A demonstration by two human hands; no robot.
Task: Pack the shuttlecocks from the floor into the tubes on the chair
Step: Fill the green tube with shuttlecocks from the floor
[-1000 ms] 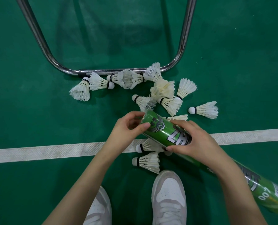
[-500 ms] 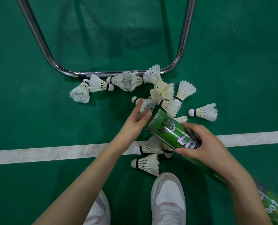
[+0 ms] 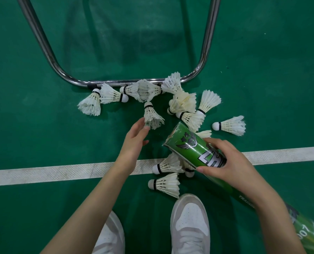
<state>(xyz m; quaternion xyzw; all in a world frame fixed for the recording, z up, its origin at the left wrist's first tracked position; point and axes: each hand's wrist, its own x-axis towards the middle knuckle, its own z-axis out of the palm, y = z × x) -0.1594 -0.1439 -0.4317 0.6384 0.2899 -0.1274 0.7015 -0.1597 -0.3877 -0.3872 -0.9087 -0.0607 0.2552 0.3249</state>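
1. Head view: the left hand point(image 3: 134, 142) reaches forward over the green court floor point(image 3: 33, 136), its fingers straight and spread and holding nothing; the fingertips point(image 3: 143, 126) touch, or all but touch, the feather skirt of a loose shuttlecock point(image 3: 152, 117).
2. That shuttlecock lies just ahead of the left hand, its long axis running away from the person: cork at the far end, skirt toward the fingers. The left hand is clearly the nearer one, so I judge the pick is its job.
3. The right hand point(image 3: 226, 160) has its fingers curled round a green shuttlecock tube point(image 3: 193, 147), held slanted with its open mouth up and to the left, near the target shuttlecock; the tube's far end runs off toward the lower right corner.
4. More shuttlecocks lie in a cluster point(image 3: 185, 105) just beyond the tube's mouth, several against the chair's chrome base rail point(image 3: 105, 83), one apart at the right point(image 3: 229, 125), and a few point(image 3: 166, 183) on and just in front of the white court line point(image 3: 61, 171), partly under the tube.
5. Two white sneakers point(image 3: 190, 222) stand at the near edge.
6. The seat of the chair is out of view, so other tubes cannot be seen.
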